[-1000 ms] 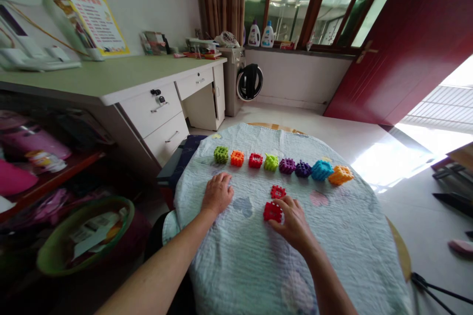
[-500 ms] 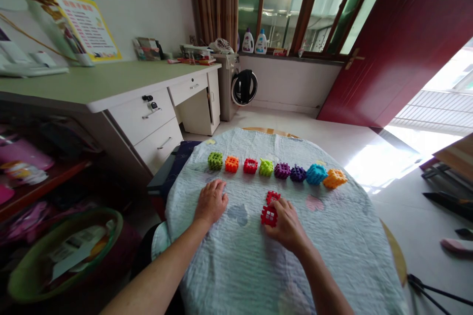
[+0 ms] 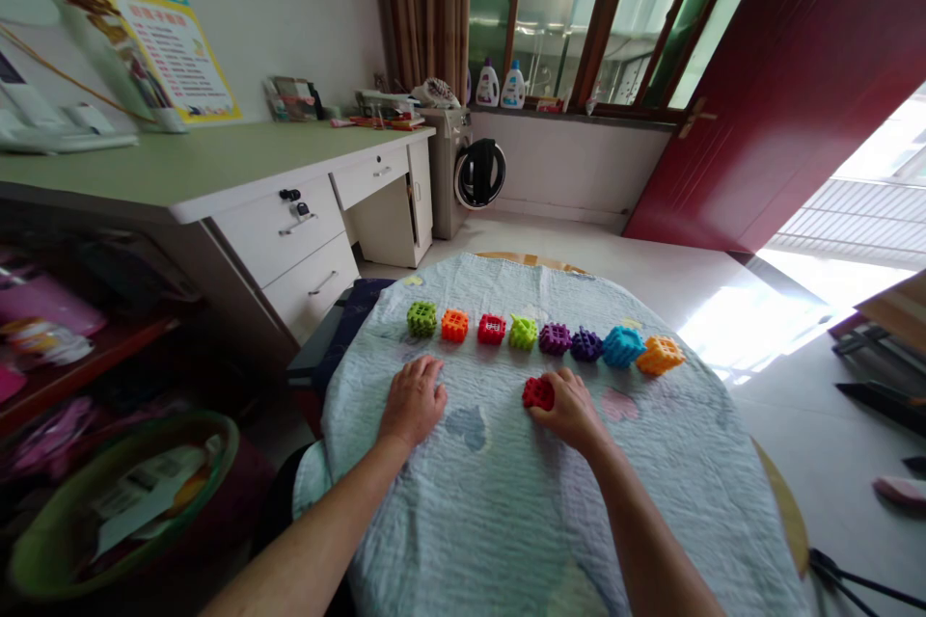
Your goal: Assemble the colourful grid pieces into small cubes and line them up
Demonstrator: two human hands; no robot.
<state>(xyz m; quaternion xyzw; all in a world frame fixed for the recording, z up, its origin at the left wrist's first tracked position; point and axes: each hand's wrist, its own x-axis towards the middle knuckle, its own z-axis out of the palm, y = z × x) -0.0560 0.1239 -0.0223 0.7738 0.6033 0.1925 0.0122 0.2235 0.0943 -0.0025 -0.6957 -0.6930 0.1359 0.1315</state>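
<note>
My right hand (image 3: 568,410) is closed on a red toothed block (image 3: 537,393) low over the cloth; its fingers hide the block's right side. My left hand (image 3: 415,402) lies on the cloth, fingers spread a little, holding nothing. Beyond both hands, a row of toothed blocks runs left to right: dark green (image 3: 422,319), orange (image 3: 455,326), red (image 3: 491,329), lime green (image 3: 523,332), purple (image 3: 555,338), dark blue (image 3: 585,344), light blue (image 3: 623,347) and yellow-orange (image 3: 660,356).
The round table (image 3: 463,501) wears a pale cloth. A desk (image 3: 275,154) stands at the left, with a basket (image 3: 217,521) below. Behind are a washing machine (image 3: 449,164) and a red door (image 3: 759,106). A dark seat (image 3: 347,328) touches the table's left side.
My right hand has moved slightly away from me and right. The two red pieces, seen separately before, now look like one compact block at its fingers. My left hand has stayed put.
</note>
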